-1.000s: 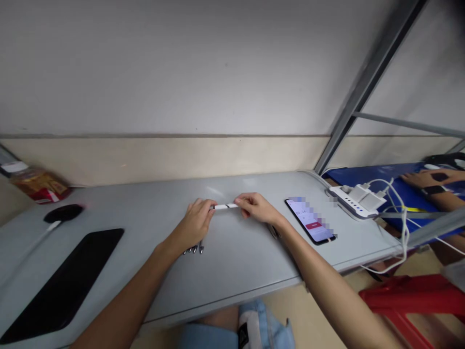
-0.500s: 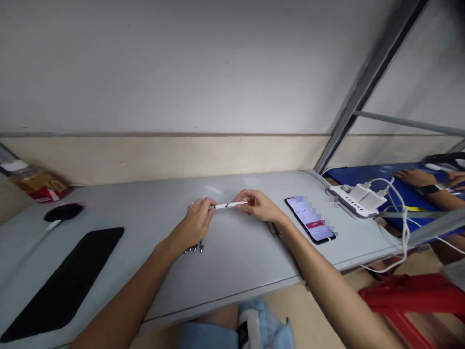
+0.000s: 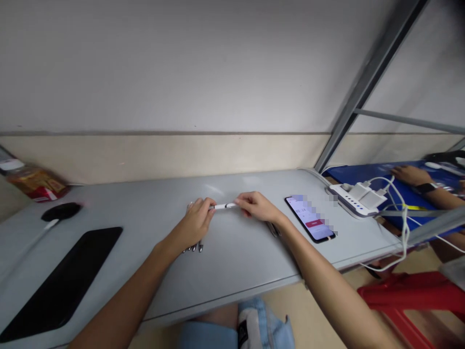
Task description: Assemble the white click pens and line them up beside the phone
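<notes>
White pen point(image 3: 222, 206) between both hands point(image 3: 196, 218)

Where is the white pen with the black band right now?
In the head view, the white pen is near the middle, held between the left hand and right hand, left of the smartphone.

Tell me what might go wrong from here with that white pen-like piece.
The white pen-like piece is held end to end between the left hand and right hand; if either grip slips, it could drop or roll on the smooth desk.

The metal-tipped items lie partly under the left wrist, so lowering that arm might knock them.
</notes>
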Tool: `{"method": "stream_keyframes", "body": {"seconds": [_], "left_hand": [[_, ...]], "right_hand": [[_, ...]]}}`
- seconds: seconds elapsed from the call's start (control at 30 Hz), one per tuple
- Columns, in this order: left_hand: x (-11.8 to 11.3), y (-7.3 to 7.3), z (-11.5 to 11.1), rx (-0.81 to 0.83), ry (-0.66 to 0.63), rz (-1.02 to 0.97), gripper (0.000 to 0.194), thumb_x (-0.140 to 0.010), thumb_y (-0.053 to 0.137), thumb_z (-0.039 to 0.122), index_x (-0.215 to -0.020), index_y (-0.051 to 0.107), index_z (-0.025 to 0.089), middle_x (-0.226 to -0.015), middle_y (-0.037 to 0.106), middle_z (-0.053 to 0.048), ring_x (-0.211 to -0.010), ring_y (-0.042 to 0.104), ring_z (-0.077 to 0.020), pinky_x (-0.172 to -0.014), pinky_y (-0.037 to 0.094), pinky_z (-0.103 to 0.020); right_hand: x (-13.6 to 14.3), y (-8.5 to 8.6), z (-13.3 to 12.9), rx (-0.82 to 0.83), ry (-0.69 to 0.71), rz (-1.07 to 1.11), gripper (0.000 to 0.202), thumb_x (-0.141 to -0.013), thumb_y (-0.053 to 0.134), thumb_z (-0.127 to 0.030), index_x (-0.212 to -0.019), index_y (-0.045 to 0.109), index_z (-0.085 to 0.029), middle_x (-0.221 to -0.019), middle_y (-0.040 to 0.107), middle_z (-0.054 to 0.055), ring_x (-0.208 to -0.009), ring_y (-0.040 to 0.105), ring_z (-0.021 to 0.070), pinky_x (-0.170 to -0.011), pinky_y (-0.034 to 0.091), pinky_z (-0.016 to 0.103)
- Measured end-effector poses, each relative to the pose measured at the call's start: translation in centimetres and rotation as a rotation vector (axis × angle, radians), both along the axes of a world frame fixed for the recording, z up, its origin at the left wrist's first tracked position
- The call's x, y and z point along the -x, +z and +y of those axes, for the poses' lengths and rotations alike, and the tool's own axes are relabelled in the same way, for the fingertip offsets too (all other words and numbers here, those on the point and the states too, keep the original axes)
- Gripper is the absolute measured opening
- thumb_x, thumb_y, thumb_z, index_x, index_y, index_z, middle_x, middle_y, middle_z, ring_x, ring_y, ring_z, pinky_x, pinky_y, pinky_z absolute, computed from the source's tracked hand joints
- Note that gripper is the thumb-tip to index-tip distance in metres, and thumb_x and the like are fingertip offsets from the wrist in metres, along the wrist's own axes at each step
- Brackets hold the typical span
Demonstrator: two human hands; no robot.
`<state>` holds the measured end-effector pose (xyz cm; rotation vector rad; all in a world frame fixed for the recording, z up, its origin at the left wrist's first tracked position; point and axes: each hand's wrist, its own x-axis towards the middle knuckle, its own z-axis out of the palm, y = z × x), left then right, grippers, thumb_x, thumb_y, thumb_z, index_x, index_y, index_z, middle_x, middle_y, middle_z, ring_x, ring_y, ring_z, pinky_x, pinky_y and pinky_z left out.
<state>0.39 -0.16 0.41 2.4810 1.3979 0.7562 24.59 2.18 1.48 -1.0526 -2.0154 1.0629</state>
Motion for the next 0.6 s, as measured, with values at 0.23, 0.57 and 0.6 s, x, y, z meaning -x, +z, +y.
{"method": "stream_keyframes", "body": {"seconds": [0.23,0.57,0.6], "left_hand": [[0.0,0.0,0.0,-0.019,-0.004,0.031,0.025,-0.099,0.031,0.032,-0.099,0.053,0.02,-0.092,0.056,-0.005,-0.086,0.051,-0.0201,-0.084,0.042,-0.039],[0.1,-0.1,0.2,-0.093,-0.07,0.133,0.024,-0.096,0.03,0.018,-0.086,0.052,0.021,-0.082,0.059,-0.004,-0.081,0.048,-0.0205,-0.074,0.034,-0.035],[0.1,0.0,0.2,-0.119,-0.062,0.151,0.023,-0.094,0.032,0.015,-0.083,0.051,0.021,-0.079,0.058,-0.003,-0.079,0.048,-0.0206,-0.073,0.033,-0.035]], "right_hand": [[0.1,0.1,-0.2,-0.014,0.002,0.005,0.028,-0.089,0.055,-0.042,-0.092,0.066,-0.016,-0.059,0.051,-0.003,-0.055,0.044,0.0101,-0.054,0.033,0.023],[0.1,0.8,-0.3,0.3,0.107,0.089,0.028,-0.087,0.053,-0.037,-0.08,0.066,-0.014,-0.048,0.042,-0.005,-0.045,0.032,0.0079,-0.047,0.025,0.023],[0.1,1.0,-0.4,0.347,0.13,0.121,0.028,-0.087,0.053,-0.036,-0.08,0.067,-0.013,-0.047,0.04,-0.006,-0.044,0.03,0.0077,-0.046,0.024,0.023]]}}
